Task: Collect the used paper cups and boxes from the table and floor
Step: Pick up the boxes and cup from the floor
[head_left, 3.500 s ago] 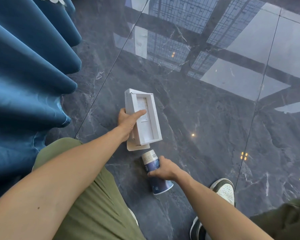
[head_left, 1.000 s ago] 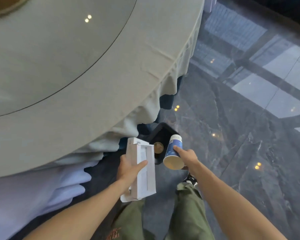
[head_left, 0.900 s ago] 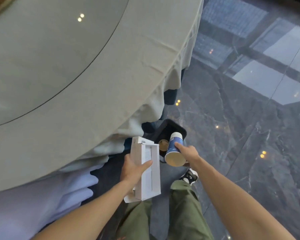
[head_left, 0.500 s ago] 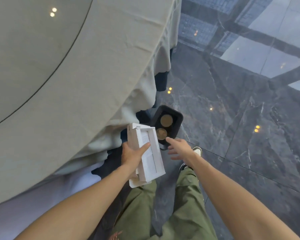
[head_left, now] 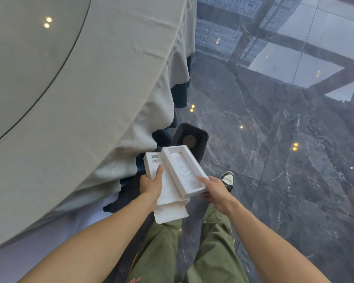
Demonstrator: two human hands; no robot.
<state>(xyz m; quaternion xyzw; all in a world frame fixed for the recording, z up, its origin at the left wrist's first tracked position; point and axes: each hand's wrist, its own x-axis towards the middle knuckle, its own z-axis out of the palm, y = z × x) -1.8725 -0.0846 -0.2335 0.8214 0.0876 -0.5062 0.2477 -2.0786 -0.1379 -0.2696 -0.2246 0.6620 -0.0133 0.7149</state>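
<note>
We stand by the round table draped in grey cloth (head_left: 74, 103), directly over the black plastic bin (head_left: 202, 137) on the dark marble floor (head_left: 284, 160). Our left hand (head_left: 150, 185) clamps the closed white cardboard box (head_left: 151, 163) and loose white flaps (head_left: 170, 213). Our right hand (head_left: 216, 192) grips the near end of the open white cardboard tray (head_left: 183, 169), angled toward the bin, likely for dropping. One brown-rimmed paper cup (head_left: 189, 140) lies inside already.

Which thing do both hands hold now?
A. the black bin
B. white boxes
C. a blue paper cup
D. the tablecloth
B: the left hand and the right hand both grip the white boxes, just above the black bin.
</note>
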